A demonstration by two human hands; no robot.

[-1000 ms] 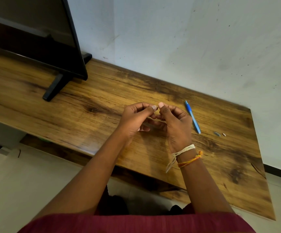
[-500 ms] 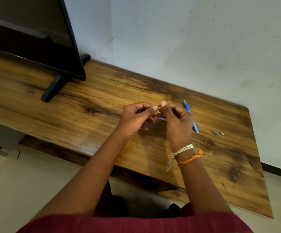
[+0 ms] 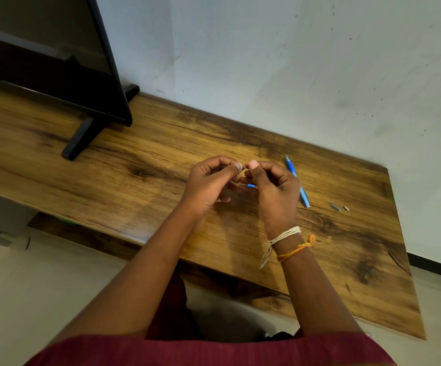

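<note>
My left hand (image 3: 209, 183) and my right hand (image 3: 275, 191) meet thumb tip to thumb tip above the wooden table (image 3: 135, 180). Both pinch a thin small part between thumb and fingers; the fingers hide most of it. A short blue bit (image 3: 251, 185) of it shows just below the thumbs. A blue pen barrel (image 3: 304, 198) lies on the table right behind my right hand, partly covered by it.
A small grey piece (image 3: 335, 207) and a tiny white piece (image 3: 346, 208) lie right of the pen. A black screen (image 3: 55, 62) on a stand (image 3: 78, 141) fills the far left. The wall (image 3: 293, 62) runs along the table's back edge.
The hands have stayed together over the same spot. A blue bit has come into sight between the fingers, where a thin pale stick showed a second ago.
</note>
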